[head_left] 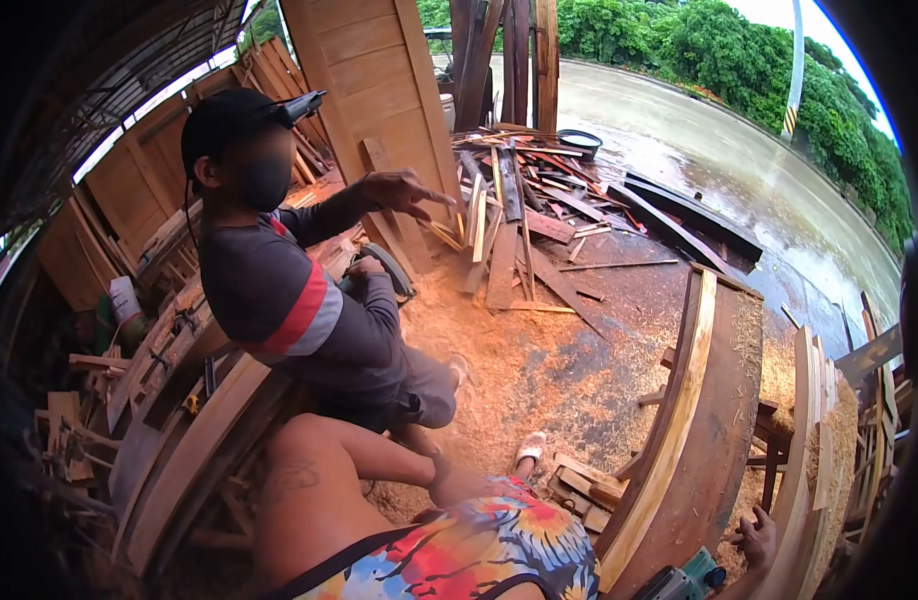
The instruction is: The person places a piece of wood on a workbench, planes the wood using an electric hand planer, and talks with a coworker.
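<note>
My right hand (755, 538) is at the lower right with its fingers apart and nothing in it. Just left of it, a green and black power tool (691, 577) is partly cut off by the bottom edge, beside a long curved board (669, 430) with a pale strip. My bare left arm bends across the lower middle. My left hand (462, 487) lies against my colourful sleeveless shirt (489, 545); it is blurred and its fingers cannot be made out.
A co-worker (289, 270) in a cap and mask stands at left, one hand stretched out, the other at a power tool (391, 268). Sawdust (519, 370) covers the floor. Scrap wood (539, 200) is heaped ahead; curved boards (194, 450) stand left. A wet road (699, 130) runs behind.
</note>
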Tool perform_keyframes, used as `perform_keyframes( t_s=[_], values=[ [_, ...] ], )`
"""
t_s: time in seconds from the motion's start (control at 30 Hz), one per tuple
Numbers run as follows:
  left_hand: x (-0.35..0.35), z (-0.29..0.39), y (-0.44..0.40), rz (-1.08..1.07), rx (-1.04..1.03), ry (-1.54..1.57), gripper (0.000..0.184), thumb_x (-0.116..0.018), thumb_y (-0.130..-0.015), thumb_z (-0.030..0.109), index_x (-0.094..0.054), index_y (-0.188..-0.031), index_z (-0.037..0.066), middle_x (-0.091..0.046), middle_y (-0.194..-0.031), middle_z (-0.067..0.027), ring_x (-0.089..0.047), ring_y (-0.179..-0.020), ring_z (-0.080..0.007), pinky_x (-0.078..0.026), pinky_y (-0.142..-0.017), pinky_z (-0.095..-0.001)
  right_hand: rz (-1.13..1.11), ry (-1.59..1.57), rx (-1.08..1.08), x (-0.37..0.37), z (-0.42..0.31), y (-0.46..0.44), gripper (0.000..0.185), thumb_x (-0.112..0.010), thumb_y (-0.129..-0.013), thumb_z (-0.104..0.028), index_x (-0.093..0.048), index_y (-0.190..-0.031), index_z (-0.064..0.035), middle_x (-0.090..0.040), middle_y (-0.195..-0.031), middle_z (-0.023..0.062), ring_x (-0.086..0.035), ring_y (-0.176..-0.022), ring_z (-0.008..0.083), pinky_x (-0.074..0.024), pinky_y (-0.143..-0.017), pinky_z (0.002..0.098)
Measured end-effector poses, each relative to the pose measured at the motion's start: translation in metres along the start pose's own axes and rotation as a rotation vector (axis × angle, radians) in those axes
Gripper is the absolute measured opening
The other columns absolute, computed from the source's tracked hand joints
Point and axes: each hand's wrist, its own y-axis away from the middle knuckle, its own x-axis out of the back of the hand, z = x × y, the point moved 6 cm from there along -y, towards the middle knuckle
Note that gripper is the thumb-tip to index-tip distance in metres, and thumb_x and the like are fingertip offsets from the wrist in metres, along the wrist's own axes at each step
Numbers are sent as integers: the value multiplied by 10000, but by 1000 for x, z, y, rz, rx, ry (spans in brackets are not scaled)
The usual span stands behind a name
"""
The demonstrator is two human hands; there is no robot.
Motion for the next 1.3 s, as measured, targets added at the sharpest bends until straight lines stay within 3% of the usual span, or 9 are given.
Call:
perform_keyframes(
  t_s=[0.47,0.53,0.6,0.7,0.73,0.83,0.93,1.13,1.3],
  values=[
    [8,21,-4,-84,-15,61,959,-757,-805,431,-276,-1537,43,-315,-1569,-219,-345,-1436,-345,-295,-1158,-476,-5,-47,-1,-2,4,-5,612,-676,-908,-141,-448,-1451,24,-641,-781,111,-601,-551,142,-491,-470,276],
    [28,32,-4,-139,8,121,955,-760,-804,427,-281,-1536,44,-319,-1568,-219,-350,-1435,-343,-297,-1157,-475,-20,36,171,-2,38,-33,546,-698,-876,-131,-535,-1382,-7,-643,-743,88,-602,-540,141,-502,-468,290],
    [54,36,-12,-289,202,150,952,-762,-803,424,-286,-1535,44,-324,-1567,-218,-354,-1433,-342,-298,-1156,-474,13,92,37,-8,-18,2,580,-718,-859,-188,-542,-1381,-8,-688,-804,108,-665,-645,161,-552,-569,343],
    [84,-31,-30,-540,818,-376,773,-779,-744,377,-498,-1355,-3,-624,-1266,-255,-605,-1158,-393,-499,-933,-461,45,274,74,0,-51,28,598,-715,-880,-314,-556,-1333,43,-735,-897,190,-719,-768,237,-555,-752,364],
    [103,-16,-52,-326,840,-502,762,-761,-781,386,-488,-1377,-2,-614,-1287,-241,-602,-1161,-393,-492,-969,-452,83,175,73,3,-63,40,590,-709,-888,-330,-565,-1320,45,-735,-896,201,-729,-792,243,-556,-748,365],
    [117,6,-128,31,591,-429,727,-749,-789,358,-494,-1378,15,-651,-1180,-256,-637,-1077,-409,-508,-924,-491,113,241,12,8,-52,40,644,-730,-875,-391,-561,-1341,20,-733,-996,219,-727,-931,273,-542,-865,381],
    [108,27,-196,58,324,-481,803,-739,-825,347,-382,-1466,21,-469,-1435,-260,-493,-1296,-393,-424,-1080,-433,95,267,-84,7,-57,44,672,-737,-868,-403,-546,-1374,-3,-694,-1173,210,-671,-1099,316,-460,-1039,383],
    [118,9,-302,115,58,-919,695,-613,-830,152,-377,-1471,24,-385,-1507,-235,-429,-1340,-421,-401,-1080,-490,163,421,-90,7,-60,45,686,-735,-866,-423,-537,-1387,-24,-581,-1369,199,-553,-1276,333,-428,-1093,400],
    [153,-46,-347,94,1,-1122,497,-584,-818,138,-520,-1299,31,-493,-1347,-188,-467,-1273,-379,-427,-996,-477,177,452,-106,9,-66,50,672,-722,-874,-425,-532,-1387,-33,-587,-1355,204,-543,-1279,348,-433,-1090,411]
  ],
)
